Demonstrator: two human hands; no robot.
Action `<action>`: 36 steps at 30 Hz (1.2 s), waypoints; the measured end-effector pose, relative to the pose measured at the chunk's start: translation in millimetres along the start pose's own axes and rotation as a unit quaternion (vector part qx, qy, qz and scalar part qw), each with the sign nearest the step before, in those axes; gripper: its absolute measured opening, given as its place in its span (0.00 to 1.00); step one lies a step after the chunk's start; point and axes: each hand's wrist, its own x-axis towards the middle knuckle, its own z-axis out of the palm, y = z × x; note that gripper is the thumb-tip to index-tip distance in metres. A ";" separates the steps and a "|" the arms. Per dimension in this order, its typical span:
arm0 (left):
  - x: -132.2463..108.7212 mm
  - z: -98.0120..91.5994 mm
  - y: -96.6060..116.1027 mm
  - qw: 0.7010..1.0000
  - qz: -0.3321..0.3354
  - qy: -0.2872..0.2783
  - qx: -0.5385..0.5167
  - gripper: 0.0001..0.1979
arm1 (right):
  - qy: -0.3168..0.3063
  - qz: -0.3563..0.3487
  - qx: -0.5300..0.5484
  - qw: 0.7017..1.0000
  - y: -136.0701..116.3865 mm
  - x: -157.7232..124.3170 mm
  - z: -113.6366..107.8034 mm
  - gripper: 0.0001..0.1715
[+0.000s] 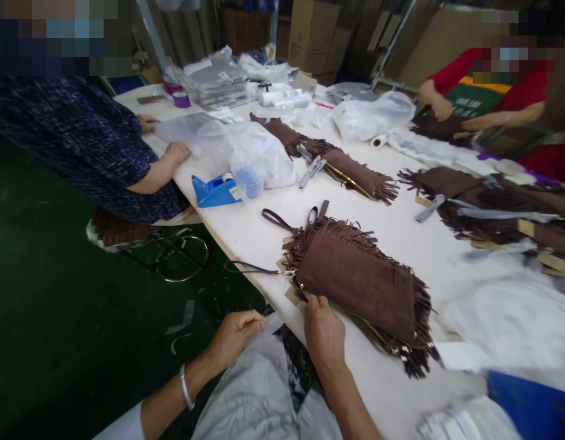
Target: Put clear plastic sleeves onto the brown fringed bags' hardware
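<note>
A stack of brown fringed clutch bags [356, 284] lies on the white table close to me, with gold zips and thin wrist straps [252, 267] trailing off the left side. My right hand [324, 330] is closed at the near left edge of the top bag, its fingertips by the zip end; what exactly they pinch is partly hidden. Just off the table edge, above my lap, my left hand [236, 336] pinches a small translucent plastic strip [274, 322]. Brown paper tags [291, 295] stick out beneath the bags.
A blue tape dispenser [216, 192] stands near the left edge beside clear plastic bags [259, 153]. More fringed bags [356, 171] lie farther back and at right [502, 208]. White plastic [502, 318] is heaped at right. Co-workers sit at left [103, 146] and far right [484, 98].
</note>
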 end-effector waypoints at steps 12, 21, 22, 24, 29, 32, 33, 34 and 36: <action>1.4 -8.0 0.8 0.995 0.033 0.043 0.088 0.10 | -0.137 0.061 0.381 0.912 7.7 26.3 -13.3 0.16; 8.0 4.3 -10.3 0.992 -0.050 0.014 -0.111 0.15 | -0.255 0.177 0.744 0.592 -1.9 15.8 -11.2 0.19; 8.2 6.5 -8.8 0.987 -0.063 0.008 -0.145 0.16 | -0.255 0.181 0.756 0.575 -2.4 14.3 -9.7 0.20; 8.2 10.4 -5.0 0.974 -0.081 -0.005 -0.210 0.18 | -0.255 0.184 0.771 0.554 -2.0 11.7 -6.3 0.20; 9.0 15.2 0.1 0.945 -0.118 -0.038 -0.301 0.19 | -0.265 0.182 0.766 0.557 3.7 5.7 -1.0 0.18; 11.2 14.3 -0.4 0.947 -0.118 -0.034 -0.297 0.18 | -0.259 0.186 0.739 0.593 9.0 3.8 -1.2 0.20; 12.3 13.5 -0.8 0.951 -0.112 -0.024 -0.287 0.18 | -0.256 0.186 0.728 0.608 10.8 3.6 -1.1 0.21; 13.3 12.7 -1.2 0.956 -0.104 -0.012 -0.275 0.18 | -0.254 0.183 0.718 0.621 12.5 3.5 -0.8 0.22; 15.5 11.2 -2.3 0.965 -0.085 0.010 -0.247 0.17 | -0.248 0.169 0.699 0.649 15.5 2.8 0.5 0.23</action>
